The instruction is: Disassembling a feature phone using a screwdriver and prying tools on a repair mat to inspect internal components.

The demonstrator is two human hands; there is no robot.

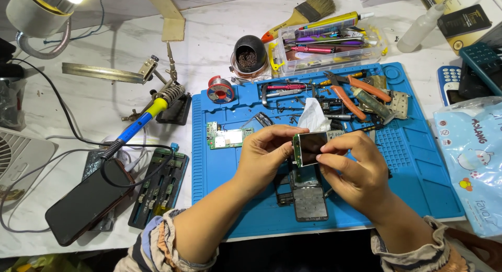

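Hands meet above our blue mat (418, 162): left hand (264, 154) and right hand (350, 170), equally near, pinch the small screen module (309, 147) between them, its long axis running hand to hand.

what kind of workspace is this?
Most likely a phone or small-electronics repair bench. A soldering iron rests on its stand, a blue repair mat holds a bare circuit board and pliers, and both hands hold a small screen module.
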